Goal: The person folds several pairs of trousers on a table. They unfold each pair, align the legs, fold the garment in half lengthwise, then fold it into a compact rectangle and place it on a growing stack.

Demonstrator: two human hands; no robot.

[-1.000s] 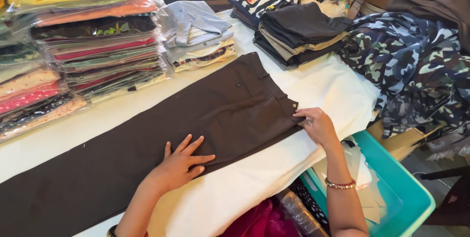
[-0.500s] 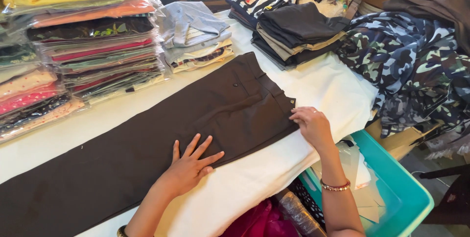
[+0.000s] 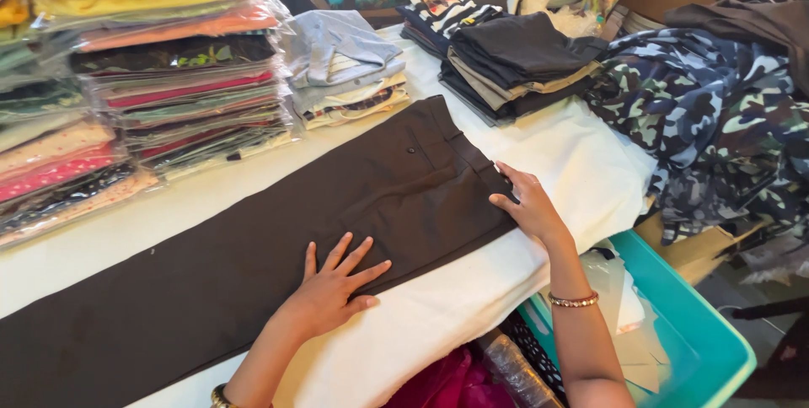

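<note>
Free room: a bare strip of the white-covered worktop (image 3: 581, 155) lies right of the dark trousers (image 3: 253, 248), and another narrow strip runs along their near edge. The far-left side is blocked by tall stacks of bagged garments (image 3: 160, 79). Folded shirts (image 3: 345, 67) stand just beyond the trousers' far edge. A pile of dark folded clothes (image 3: 514, 62) closes the far-right side. Camouflage fabric (image 3: 708, 113) overhangs the right edge. Near right, below the worktop, a teal bin (image 3: 716, 357) stands open.

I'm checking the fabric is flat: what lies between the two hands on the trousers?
In the head view, only smooth dark brown trousers lie between the left hand and right hand; nothing else rests there.
</note>
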